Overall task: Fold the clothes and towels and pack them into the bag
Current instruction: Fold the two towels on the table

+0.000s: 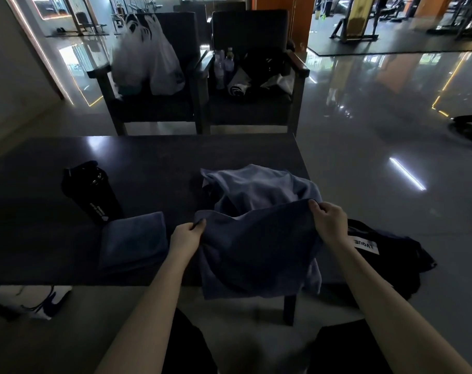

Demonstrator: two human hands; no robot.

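Dark table [154,163]: black shaker bottle [92,190], folded towel [133,241], crumpled blue garment [259,184].

A gym is shown, viewed from its lounge area; exercise frames and machines [358,22] are ranged at the far right on a black rubber mat [391,48], and more racks are dimly made out at the far left; a wide, polished floor [377,136] is spread between; two dark armchairs [175,31] are set beyond the bench [162,157], the right one loaded with water bottles [224,63]; a black shaker bottle [92,190] is stood on the bench, with a folded towel [133,241] laid near it.
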